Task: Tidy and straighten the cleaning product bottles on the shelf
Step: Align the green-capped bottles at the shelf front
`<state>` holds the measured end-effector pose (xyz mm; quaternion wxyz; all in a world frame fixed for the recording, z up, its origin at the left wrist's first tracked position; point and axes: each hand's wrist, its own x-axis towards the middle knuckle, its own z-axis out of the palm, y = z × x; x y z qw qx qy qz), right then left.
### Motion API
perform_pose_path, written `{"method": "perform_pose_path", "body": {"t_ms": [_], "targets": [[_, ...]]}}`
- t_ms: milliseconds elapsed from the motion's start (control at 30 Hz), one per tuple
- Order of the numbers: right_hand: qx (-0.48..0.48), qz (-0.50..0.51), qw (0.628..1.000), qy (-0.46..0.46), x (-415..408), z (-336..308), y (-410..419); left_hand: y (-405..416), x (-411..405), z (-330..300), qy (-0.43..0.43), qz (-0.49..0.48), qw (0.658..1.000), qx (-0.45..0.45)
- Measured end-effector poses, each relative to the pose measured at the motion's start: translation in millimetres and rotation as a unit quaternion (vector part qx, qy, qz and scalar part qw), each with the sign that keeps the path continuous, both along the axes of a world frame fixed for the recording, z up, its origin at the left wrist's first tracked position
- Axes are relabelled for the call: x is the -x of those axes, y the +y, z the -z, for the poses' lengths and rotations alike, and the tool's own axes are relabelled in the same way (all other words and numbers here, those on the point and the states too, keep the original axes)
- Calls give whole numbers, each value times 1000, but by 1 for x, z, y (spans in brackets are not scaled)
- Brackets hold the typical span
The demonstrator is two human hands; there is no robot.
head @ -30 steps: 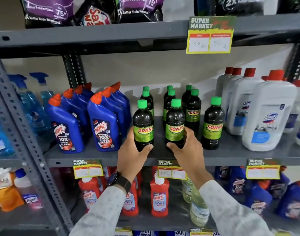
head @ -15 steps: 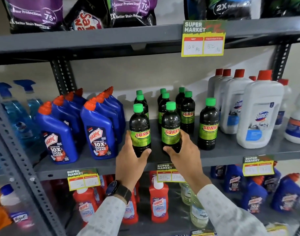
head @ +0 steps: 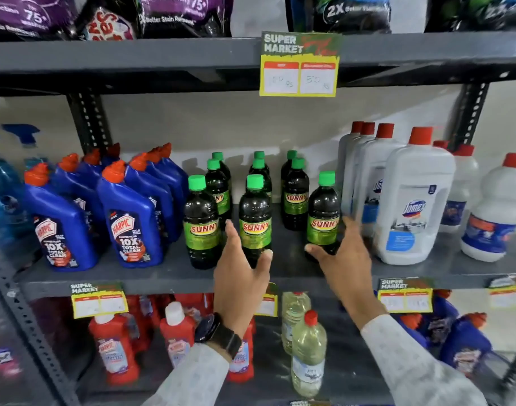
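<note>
Dark Sunny bottles with green caps stand in three rows on the middle grey shelf. My left hand wraps the base of the middle front Sunny bottle, fingers on its left side and thumb on its right. My right hand, a little blurred, cups the right front Sunny bottle, with the thumb at its lower left and the fingers behind its right side. The left front Sunny bottle stands free. All three front bottles are upright with labels facing me.
Blue Harpic bottles crowd the shelf on the left. White Domex bottles stand close on the right. Red Harpic bottles and clear bottles fill the shelf below. A price tag hangs from the shelf above.
Both hands have shifted one bottle to the right: the left from the left front bottle to the middle one, the right from the middle bottle to the right one.
</note>
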<state>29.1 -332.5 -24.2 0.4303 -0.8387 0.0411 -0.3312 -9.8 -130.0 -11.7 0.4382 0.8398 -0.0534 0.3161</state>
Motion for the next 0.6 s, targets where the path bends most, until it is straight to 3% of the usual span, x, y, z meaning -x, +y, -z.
{"method": "perform_pose_path", "body": {"t_ms": [367,600], "targets": [[37,-102,994,-9,-5,3,1,-8,-23,6,30,2,998,48],[36,-81,996,-19,-3,3,6,-5,-27,8,12,1,999,52]]}}
